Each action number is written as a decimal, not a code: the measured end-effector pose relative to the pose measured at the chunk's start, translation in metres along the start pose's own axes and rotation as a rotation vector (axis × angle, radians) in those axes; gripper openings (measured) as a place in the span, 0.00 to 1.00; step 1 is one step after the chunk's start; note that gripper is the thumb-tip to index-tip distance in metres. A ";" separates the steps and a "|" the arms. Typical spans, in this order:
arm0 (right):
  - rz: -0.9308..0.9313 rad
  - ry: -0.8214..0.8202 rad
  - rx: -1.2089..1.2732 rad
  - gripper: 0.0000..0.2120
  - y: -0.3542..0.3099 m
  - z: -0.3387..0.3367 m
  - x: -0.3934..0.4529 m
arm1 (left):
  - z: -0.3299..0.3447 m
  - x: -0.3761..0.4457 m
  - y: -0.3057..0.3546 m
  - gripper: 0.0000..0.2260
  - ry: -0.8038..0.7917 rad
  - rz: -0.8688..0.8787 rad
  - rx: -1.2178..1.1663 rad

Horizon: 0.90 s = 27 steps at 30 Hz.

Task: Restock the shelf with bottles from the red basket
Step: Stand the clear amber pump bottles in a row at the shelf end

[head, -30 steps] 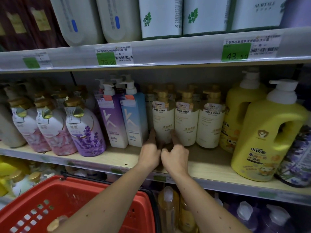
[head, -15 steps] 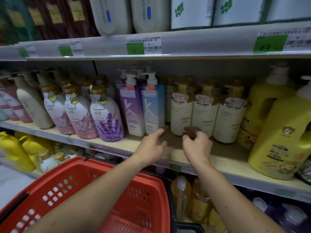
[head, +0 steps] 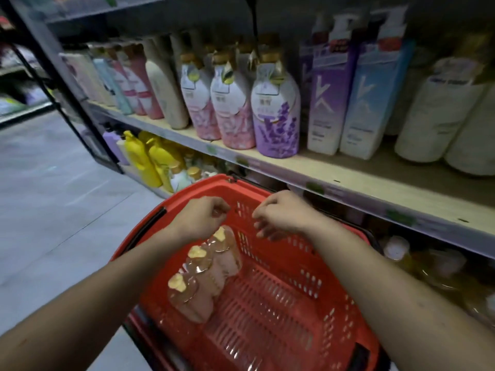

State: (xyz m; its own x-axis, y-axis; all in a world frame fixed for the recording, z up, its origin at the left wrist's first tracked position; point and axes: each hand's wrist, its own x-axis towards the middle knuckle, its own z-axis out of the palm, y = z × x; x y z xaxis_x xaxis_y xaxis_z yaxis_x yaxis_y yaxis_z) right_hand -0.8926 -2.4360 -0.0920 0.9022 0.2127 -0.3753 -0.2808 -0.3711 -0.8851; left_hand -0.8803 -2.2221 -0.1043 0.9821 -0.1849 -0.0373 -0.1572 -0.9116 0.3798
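**Both hands over the basket, bottles lying inside**

My left hand [head: 201, 218] and my right hand [head: 281, 218] hang side by side above the red plastic basket with slotted walls [head: 281, 303], a little apart from each other. The fingers of both are loosely curled and grip nothing; neither touches a bottle or the basket's rim.

Down in the basket, against its left wall, lie three pale pink bottles with clear caps and yellowish tops [head: 206, 271], packed close in a row from near me toward the far end. The farthest one sits just under my left hand. The rest of the basket floor shows its red grid. A black handle [head: 150, 226] rests along the left rim.

The basket stands right in front of the light wooden shelf board with a grey front edge [head: 361, 180]. On that shelf, from left to right, stand pastel slim bottles, a cream bottle, two rounded pink floral bottles with gold caps [head: 217, 103], a rounded purple lavender-print bottle [head: 276, 113], a tall purple pump bottle [head: 329, 97], a tall light-blue pump bottle [head: 372, 103] and cream-white cylindrical bottles [head: 439, 116] at the right edge. On the level below, left of the basket, stand bright yellow bottles [head: 144, 156]. Grey floor tiles [head: 53, 196] spread out to the left.
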 end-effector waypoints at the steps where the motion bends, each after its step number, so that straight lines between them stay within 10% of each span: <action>1: 0.053 -0.039 -0.047 0.06 0.007 0.014 0.013 | 0.009 0.002 -0.011 0.12 -0.041 -0.027 0.061; 8: 0.364 -0.120 -0.105 0.11 0.078 0.077 0.078 | 0.057 0.030 -0.052 0.15 -0.164 -0.240 0.148; 18: 0.579 0.008 0.515 0.09 0.142 0.134 0.120 | 0.092 0.065 -0.062 0.15 -0.214 -0.475 -0.011; 27: 0.664 0.087 0.917 0.29 0.156 0.164 0.129 | 0.097 0.056 -0.056 0.09 -0.131 -0.466 -0.025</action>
State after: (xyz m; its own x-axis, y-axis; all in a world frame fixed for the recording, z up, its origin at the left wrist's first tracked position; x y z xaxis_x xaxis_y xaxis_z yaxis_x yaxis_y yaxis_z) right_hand -0.8741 -2.3179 -0.3234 0.4948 0.1436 -0.8571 -0.8137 0.4228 -0.3989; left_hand -0.8267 -2.2175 -0.2176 0.9259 0.1948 -0.3236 0.3000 -0.8997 0.3170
